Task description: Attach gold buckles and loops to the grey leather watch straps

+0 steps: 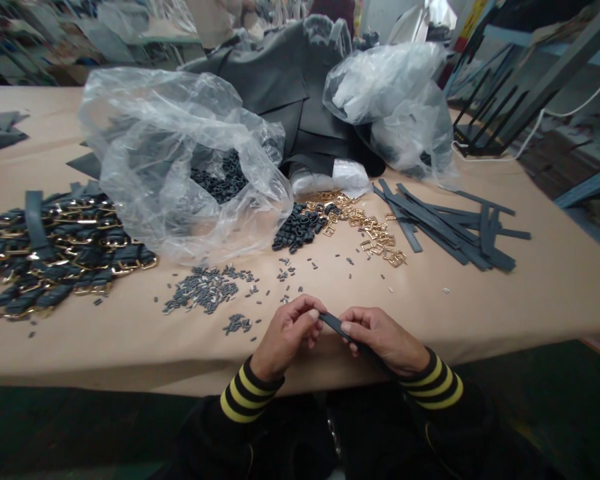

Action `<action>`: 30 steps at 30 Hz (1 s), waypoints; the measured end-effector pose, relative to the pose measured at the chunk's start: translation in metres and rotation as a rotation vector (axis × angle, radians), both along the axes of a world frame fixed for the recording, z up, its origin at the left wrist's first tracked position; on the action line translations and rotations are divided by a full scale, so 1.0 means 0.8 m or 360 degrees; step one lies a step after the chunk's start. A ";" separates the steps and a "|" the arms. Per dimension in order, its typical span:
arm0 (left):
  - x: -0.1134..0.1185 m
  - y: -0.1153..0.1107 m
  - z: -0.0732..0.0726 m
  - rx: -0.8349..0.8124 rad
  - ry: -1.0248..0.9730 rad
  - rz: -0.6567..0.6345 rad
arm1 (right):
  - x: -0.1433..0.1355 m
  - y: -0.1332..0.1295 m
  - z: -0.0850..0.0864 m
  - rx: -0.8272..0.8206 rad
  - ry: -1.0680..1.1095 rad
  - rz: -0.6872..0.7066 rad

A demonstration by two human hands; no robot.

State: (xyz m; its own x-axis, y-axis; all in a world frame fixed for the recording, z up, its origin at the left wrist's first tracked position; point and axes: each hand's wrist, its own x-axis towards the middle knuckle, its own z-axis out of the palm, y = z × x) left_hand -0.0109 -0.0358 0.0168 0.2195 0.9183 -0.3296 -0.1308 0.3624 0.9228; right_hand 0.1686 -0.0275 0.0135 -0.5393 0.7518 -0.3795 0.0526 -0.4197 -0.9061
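Watching through the head camera: at lower centre of the frame, the left hand (287, 333) pinches one end of a dark strap (334, 323) between thumb and fingers, and the right hand (383, 337) grips it a little further along, thumb on top. The strap spans the gap between them, near the table's front edge; past the right hand I lose it against the dark clothing, so I cannot tell how far it hangs. My first worry is a twist: if one wrist rolls without the other, the short span could turn over. The left pinch sits right at the tip, so a firm pull from the right might slip it free. Just up and left of the left hand lies a small cluster of grey pieces (239, 325), with a larger heap (203, 290) beyond; a wide sweep of the striped cuff (250, 393) could scatter them or push some over the edge. At centre right, gold buckles (377, 237) lie jumbled and may hook one another if dragged. The slack plastic bag (165, 147), upper left, might slump over the dark loops (300, 227) beside it if knocked.
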 end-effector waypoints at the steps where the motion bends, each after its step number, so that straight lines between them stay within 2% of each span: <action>1: 0.000 0.000 -0.001 0.0050 0.0094 -0.0002 | 0.000 0.000 0.001 0.0020 -0.0024 -0.0016; 4: 0.001 -0.001 -0.005 0.0163 0.0328 0.0040 | -0.002 0.001 0.002 0.0086 -0.0092 -0.0020; 8: 0.007 -0.004 -0.010 0.0280 0.0471 0.0111 | -0.005 0.000 0.000 0.0116 -0.0101 -0.0036; 12: 0.018 -0.014 -0.013 0.0867 0.0945 0.0346 | -0.008 0.000 -0.004 0.0145 -0.0092 -0.0089; 14: 0.024 -0.019 -0.013 0.1048 0.1020 0.0308 | -0.009 0.000 -0.005 0.0189 -0.0082 -0.0129; 15: 0.025 -0.020 -0.012 0.1032 0.0982 0.0242 | -0.009 0.000 -0.006 0.0224 -0.0080 -0.0138; 17: 0.027 -0.021 -0.008 0.0832 0.0825 0.0122 | -0.009 0.000 -0.005 0.0323 -0.0097 -0.0127; 20: 0.024 -0.018 -0.001 0.0522 0.0629 0.0088 | -0.009 0.001 -0.003 0.0431 -0.0143 -0.0058; 24: 0.018 -0.011 0.001 0.0405 0.0579 0.0076 | -0.012 0.004 0.000 0.0350 -0.0109 -0.0057; 26: 0.012 -0.004 -0.002 0.0347 0.0500 -0.0013 | -0.013 0.007 0.001 0.0255 -0.0039 -0.0046; 28: 0.001 0.007 -0.005 0.0463 0.0563 -0.0065 | -0.013 0.011 0.003 0.0178 0.0016 -0.0017; 30: -0.014 0.027 -0.007 0.0784 0.0937 0.0065 | -0.011 0.016 0.002 0.0144 0.0009 -0.0018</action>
